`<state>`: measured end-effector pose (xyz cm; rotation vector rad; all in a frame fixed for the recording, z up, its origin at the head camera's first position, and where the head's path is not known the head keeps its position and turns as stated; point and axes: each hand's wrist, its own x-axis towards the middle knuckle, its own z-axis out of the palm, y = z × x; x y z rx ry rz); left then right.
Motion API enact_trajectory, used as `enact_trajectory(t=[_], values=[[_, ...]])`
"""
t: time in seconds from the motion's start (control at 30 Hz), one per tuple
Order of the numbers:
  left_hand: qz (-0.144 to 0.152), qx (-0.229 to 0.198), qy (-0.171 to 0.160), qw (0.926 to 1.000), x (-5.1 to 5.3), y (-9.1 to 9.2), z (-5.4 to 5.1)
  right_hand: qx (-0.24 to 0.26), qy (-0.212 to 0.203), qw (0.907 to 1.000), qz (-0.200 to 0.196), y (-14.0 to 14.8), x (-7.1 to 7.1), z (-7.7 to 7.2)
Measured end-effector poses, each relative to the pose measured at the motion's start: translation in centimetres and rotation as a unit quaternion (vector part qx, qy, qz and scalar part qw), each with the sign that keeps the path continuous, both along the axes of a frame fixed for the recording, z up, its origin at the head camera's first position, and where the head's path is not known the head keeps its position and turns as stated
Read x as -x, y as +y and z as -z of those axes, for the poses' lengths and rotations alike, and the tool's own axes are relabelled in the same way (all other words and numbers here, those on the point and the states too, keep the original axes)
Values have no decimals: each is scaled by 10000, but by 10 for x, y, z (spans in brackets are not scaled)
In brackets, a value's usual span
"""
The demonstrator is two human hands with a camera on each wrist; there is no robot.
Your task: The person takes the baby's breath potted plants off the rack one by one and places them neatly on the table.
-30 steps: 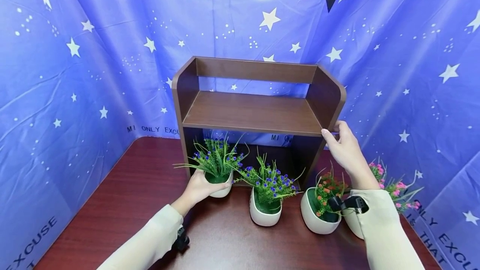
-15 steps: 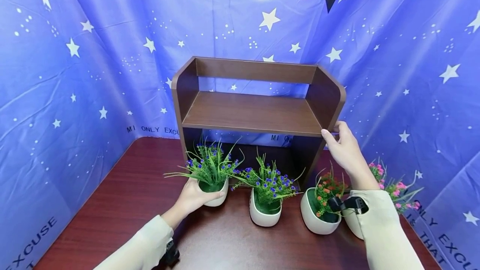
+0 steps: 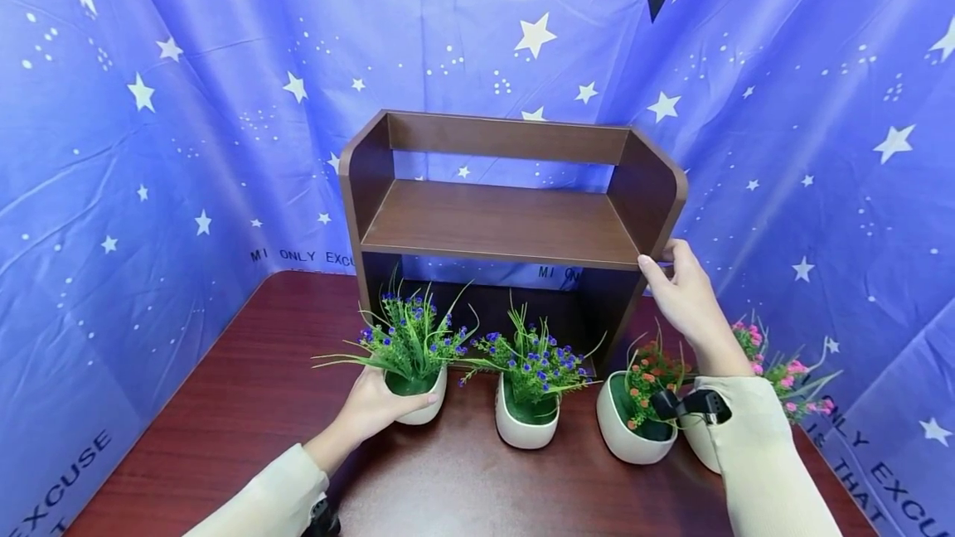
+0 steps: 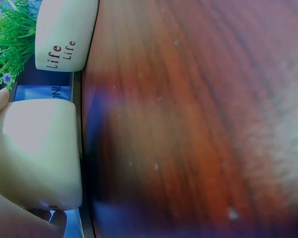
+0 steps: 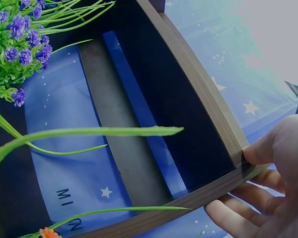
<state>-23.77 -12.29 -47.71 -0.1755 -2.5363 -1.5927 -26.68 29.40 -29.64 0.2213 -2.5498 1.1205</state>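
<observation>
My left hand (image 3: 373, 403) grips a white pot (image 3: 427, 409) of artificial purple-blue flowers, thumb on one side and fingers on the other. This pot stands before the left part of a brown two-tier shelf (image 3: 492, 222); whether its base touches the table is unclear. With my right hand (image 3: 688, 297) I hold the shelf's right side panel (image 5: 223, 124), thumb on the front edge and fingers round the outside. A second white pot with purple-blue flowers (image 3: 533, 363) sits to the right of the held one; the left wrist view shows "Life" lettering on a white pot (image 4: 64, 34).
A pot with orange flowers (image 3: 637, 429) stands at the right, and a pink-flowered plant (image 3: 794, 384) is partly hidden behind my right sleeve. The reddish-brown table (image 3: 246, 404) is enclosed by a blue curtain with stars (image 3: 186, 147).
My left hand has moved left and nearer to me, carrying the flower pot away from the shelf's front. The right hand stays on the side panel.
</observation>
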Motion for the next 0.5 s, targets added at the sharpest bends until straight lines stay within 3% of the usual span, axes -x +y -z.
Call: enact_trajectory(t=[0.5], values=[[-141,204,51,9997,-12,-5,11,51,46,10000,1,1,1,2]])
